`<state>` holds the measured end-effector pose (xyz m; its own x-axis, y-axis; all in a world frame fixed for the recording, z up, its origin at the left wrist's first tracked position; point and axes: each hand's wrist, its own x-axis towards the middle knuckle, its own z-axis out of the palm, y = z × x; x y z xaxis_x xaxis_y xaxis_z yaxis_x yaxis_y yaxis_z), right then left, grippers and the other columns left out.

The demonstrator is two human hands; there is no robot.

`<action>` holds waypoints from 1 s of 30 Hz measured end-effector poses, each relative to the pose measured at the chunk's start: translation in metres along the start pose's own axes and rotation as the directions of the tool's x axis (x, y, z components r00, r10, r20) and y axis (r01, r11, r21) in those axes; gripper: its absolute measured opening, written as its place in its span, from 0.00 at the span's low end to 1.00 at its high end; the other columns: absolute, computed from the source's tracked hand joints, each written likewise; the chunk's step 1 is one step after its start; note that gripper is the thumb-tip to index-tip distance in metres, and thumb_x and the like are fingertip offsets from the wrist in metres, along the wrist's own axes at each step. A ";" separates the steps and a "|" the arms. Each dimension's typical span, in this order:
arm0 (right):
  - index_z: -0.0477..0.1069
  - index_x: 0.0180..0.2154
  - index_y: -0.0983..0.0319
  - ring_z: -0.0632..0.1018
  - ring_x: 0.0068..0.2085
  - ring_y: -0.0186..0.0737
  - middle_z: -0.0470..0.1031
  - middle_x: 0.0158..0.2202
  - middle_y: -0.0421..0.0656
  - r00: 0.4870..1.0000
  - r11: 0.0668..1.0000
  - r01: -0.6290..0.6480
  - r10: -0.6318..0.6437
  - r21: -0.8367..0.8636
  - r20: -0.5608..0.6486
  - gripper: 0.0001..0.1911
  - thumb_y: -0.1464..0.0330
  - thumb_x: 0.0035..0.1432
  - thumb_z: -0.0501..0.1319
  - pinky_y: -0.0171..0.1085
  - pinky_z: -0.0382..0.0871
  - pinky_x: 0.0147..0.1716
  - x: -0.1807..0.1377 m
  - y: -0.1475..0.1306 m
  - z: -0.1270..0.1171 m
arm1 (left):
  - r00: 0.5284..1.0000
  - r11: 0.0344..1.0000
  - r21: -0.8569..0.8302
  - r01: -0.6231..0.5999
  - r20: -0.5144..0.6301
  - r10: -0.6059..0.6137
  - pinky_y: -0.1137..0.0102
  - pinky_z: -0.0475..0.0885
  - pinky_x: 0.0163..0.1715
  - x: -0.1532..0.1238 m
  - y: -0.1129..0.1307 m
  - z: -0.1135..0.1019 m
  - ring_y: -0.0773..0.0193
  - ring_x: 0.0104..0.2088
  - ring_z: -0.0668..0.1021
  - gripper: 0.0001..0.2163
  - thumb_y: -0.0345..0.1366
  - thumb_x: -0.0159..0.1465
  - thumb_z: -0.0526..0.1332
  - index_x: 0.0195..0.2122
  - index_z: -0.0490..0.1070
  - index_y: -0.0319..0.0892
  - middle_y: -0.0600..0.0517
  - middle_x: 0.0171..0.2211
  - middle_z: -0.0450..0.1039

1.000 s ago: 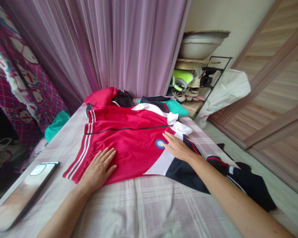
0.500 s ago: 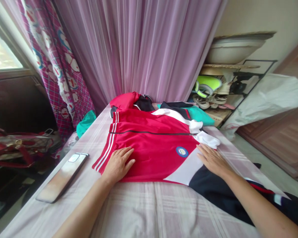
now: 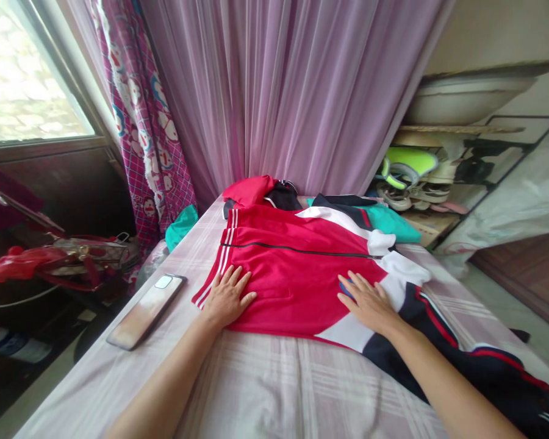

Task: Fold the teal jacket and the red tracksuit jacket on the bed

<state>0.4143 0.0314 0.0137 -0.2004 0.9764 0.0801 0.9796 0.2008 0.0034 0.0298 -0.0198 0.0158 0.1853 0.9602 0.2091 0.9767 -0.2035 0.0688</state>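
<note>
A red sports jacket [image 3: 297, 268] with white stripes, white and black panels and a black zip line lies spread on a pale checked bed sheet [image 3: 274, 390]. My left hand [image 3: 229, 297] rests flat and open on its lower left part, fingers spread. Flat and open too, my right hand [image 3: 370, 302] presses on the chest of the jacket and covers most of a round blue badge. The jacket's black sleeve [image 3: 485, 372] trails off to the right edge of the bed.
A phone [image 3: 147, 310] lies on the sheet's left edge. More clothes, red [image 3: 249, 189] and teal [image 3: 388, 222], are piled by the pink curtain [image 3: 293, 91]. A shoe rack [image 3: 421, 183] stands at the right, a red bag [image 3: 73, 262] and a window at the left.
The view has swung left, revealing the window. My right hand slid left from the white panel onto the badge. My left hand stays flat on the jacket's lower left.
</note>
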 end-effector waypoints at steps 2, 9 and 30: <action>0.61 0.67 0.53 0.60 0.69 0.52 0.58 0.71 0.47 0.998 0.999 -0.051 0.051 0.000 0.036 0.30 0.55 0.67 0.46 0.59 0.56 0.64 -0.004 -0.001 0.008 | 1.000 1.000 -0.006 0.008 0.018 -0.008 0.47 0.56 0.66 0.000 0.001 -0.001 0.47 0.70 0.59 0.29 0.56 0.69 0.50 0.67 0.62 0.49 0.45 0.68 0.61; 0.60 0.68 0.55 0.60 0.69 0.51 0.57 0.71 0.48 0.997 0.997 -0.079 0.079 0.015 0.023 0.30 0.56 0.68 0.44 0.57 0.55 0.64 -0.008 0.006 0.011 | 0.984 0.991 0.017 0.136 -0.120 -0.133 0.54 0.60 0.66 -0.006 -0.003 -0.003 0.47 0.70 0.59 0.31 0.55 0.70 0.50 0.67 0.62 0.41 0.40 0.69 0.57; 0.71 0.60 0.59 0.68 0.63 0.48 0.69 0.63 0.50 0.953 0.959 -0.279 0.282 0.046 -0.105 0.24 0.62 0.68 0.49 0.48 0.60 0.61 -0.049 0.017 -0.015 | 0.972 0.983 -0.003 0.186 -0.147 -0.184 0.59 0.64 0.63 -0.036 -0.037 -0.007 0.53 0.60 0.73 0.23 0.45 0.71 0.47 0.58 0.70 0.38 0.40 0.60 0.72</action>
<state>0.4411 -0.0138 0.0251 0.0869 0.9794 0.1823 0.9950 -0.0762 -0.0647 -0.0139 -0.0481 0.0130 -0.0157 0.9425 0.3339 0.9938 -0.0221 0.1089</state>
